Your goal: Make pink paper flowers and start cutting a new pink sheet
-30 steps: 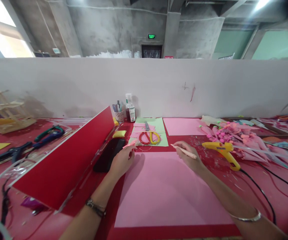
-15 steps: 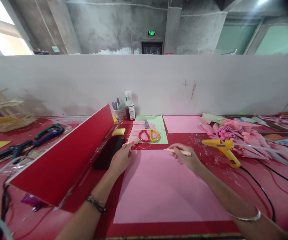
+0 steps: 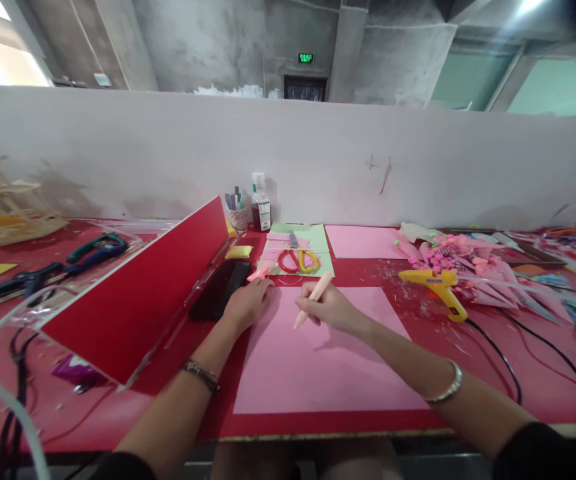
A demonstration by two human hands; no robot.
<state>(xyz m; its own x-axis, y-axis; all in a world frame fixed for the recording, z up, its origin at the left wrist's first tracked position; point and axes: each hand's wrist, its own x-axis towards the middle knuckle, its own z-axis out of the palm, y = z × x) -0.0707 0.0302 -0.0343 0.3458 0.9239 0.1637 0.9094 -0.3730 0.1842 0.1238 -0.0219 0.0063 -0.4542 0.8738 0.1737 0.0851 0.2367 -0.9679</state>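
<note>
A large pink paper sheet (image 3: 328, 360) lies flat on the red table in front of me. My right hand (image 3: 331, 308) is closed round a pale pink pen (image 3: 313, 300), held upright with its tip on the sheet near the upper left. My left hand (image 3: 248, 301) rests at the sheet's top-left corner, fingers curled, touching a small pink object (image 3: 261, 271) that I cannot make out. A black phone (image 3: 215, 299) lies just left of that hand.
A tilted red board (image 3: 143, 293) stands at the left. Red-and-yellow scissors (image 3: 298, 260) lie on green paper behind the sheet. A yellow glue gun (image 3: 435, 285) with a black cord and pink flower pieces (image 3: 458, 257) sit to the right. A pen cup (image 3: 238, 215) and bottle (image 3: 261, 210) stand by the wall.
My right hand moved left across the sheet and turned the pen from lying sideways to upright, tip on the paper. The left hand stayed at the corner. The view tilted down slightly.
</note>
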